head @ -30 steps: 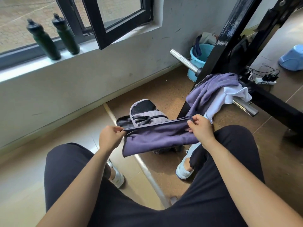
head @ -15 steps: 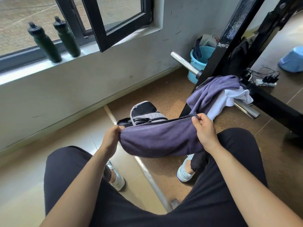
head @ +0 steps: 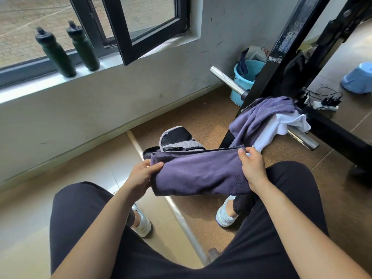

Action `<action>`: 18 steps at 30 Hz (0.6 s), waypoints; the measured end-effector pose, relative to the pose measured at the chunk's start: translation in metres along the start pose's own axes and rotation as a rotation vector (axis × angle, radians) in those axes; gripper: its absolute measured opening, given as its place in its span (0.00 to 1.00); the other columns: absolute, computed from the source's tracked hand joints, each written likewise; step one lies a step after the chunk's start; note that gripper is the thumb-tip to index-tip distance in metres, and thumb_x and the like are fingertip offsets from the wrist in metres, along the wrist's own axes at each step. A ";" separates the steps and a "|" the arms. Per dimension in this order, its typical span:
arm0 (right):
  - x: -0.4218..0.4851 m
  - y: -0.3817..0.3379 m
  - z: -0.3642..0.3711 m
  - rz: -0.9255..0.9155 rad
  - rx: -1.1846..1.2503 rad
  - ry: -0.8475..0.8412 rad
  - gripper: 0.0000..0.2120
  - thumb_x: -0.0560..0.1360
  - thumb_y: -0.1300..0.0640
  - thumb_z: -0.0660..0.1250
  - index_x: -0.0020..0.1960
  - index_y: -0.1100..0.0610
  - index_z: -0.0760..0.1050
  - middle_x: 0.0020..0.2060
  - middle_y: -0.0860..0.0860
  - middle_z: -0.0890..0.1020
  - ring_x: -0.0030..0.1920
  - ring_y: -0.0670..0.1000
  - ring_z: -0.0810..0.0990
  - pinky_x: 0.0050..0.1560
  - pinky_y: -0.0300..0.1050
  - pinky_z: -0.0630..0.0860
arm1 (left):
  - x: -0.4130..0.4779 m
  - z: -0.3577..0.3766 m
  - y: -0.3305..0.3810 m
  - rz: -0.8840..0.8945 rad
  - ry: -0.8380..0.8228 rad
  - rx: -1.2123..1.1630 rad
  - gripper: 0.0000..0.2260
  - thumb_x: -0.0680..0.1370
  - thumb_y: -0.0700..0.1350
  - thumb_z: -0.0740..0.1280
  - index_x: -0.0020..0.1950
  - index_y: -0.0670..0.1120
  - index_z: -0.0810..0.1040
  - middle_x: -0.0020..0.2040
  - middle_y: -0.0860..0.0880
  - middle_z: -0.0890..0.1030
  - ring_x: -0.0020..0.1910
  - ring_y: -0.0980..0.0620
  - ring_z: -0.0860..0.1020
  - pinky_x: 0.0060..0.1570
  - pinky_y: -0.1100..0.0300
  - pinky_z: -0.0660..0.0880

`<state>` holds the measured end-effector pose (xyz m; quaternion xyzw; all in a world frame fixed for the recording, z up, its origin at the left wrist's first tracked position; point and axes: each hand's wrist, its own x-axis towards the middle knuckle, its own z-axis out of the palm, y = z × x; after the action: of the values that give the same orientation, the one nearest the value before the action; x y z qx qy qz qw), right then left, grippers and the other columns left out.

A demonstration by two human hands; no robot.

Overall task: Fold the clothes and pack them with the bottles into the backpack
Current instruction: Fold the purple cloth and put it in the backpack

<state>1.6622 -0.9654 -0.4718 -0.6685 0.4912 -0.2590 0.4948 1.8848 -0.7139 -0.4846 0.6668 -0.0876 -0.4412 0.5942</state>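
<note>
A folded purple garment [head: 198, 173] hangs between my knees, held at both ends. My left hand [head: 142, 175] grips its left end and my right hand [head: 252, 168] grips its right end. Just behind it on the floor lies the grey and black backpack [head: 177, 138], partly hidden by the garment. More clothes, a purple piece [head: 259, 117] and a white piece [head: 281, 127], are draped over a chrome bar at the right. Two dark green bottles [head: 55, 54] [head: 83, 48] stand on the window sill at the upper left.
A black metal frame [head: 281, 57] with a chrome bar [head: 227, 80] rises at the right. A blue bucket [head: 244, 77] sits by the wall, with a blue basin [head: 358, 79] and a power strip with cables [head: 326, 103] further right. An open window sash [head: 141, 31] juts inward.
The garment has been folded down toward me into a thicker, wider bundle. Both hands stayed on its ends, drawing slightly lower and closer to my lap.
</note>
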 end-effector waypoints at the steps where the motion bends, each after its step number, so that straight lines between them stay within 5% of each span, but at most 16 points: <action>1: -0.001 0.000 0.001 -0.014 -0.028 0.000 0.09 0.82 0.55 0.63 0.45 0.57 0.73 0.37 0.51 0.77 0.41 0.52 0.74 0.39 0.45 0.70 | 0.001 0.002 -0.001 0.054 0.106 0.043 0.27 0.65 0.56 0.82 0.54 0.41 0.82 0.51 0.40 0.86 0.51 0.41 0.82 0.48 0.52 0.77; 4: -0.005 -0.003 0.005 -0.080 -0.158 -0.006 0.08 0.82 0.55 0.63 0.47 0.59 0.74 0.38 0.51 0.78 0.41 0.53 0.75 0.41 0.45 0.67 | 0.001 0.010 -0.004 0.225 0.380 0.307 0.07 0.81 0.51 0.71 0.48 0.49 0.78 0.46 0.46 0.84 0.45 0.47 0.81 0.41 0.56 0.74; 9: -0.015 -0.004 0.013 -0.021 -0.051 -0.071 0.11 0.81 0.55 0.65 0.42 0.58 0.71 0.34 0.51 0.75 0.36 0.51 0.71 0.39 0.45 0.67 | -0.011 0.027 0.002 0.268 0.472 0.354 0.15 0.85 0.54 0.62 0.41 0.48 0.74 0.39 0.52 0.78 0.38 0.54 0.74 0.37 0.61 0.69; 15: -0.041 -0.004 0.032 0.043 0.248 -0.337 0.17 0.76 0.46 0.68 0.41 0.59 0.71 0.36 0.54 0.72 0.39 0.51 0.69 0.43 0.51 0.67 | -0.018 0.052 -0.004 0.236 0.280 0.193 0.16 0.84 0.54 0.64 0.45 0.42 0.75 0.38 0.50 0.76 0.38 0.53 0.73 0.38 0.58 0.72; 18: -0.056 -0.009 0.042 -0.003 0.277 -0.469 0.12 0.80 0.51 0.67 0.47 0.61 0.74 0.39 0.52 0.77 0.42 0.49 0.73 0.47 0.49 0.71 | -0.027 0.064 -0.005 0.193 0.064 0.156 0.13 0.83 0.52 0.66 0.51 0.41 0.73 0.42 0.44 0.79 0.39 0.48 0.81 0.34 0.49 0.80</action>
<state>1.6791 -0.8975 -0.4719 -0.6368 0.3219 -0.1623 0.6815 1.8223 -0.7413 -0.4693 0.7131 -0.1663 -0.3525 0.5827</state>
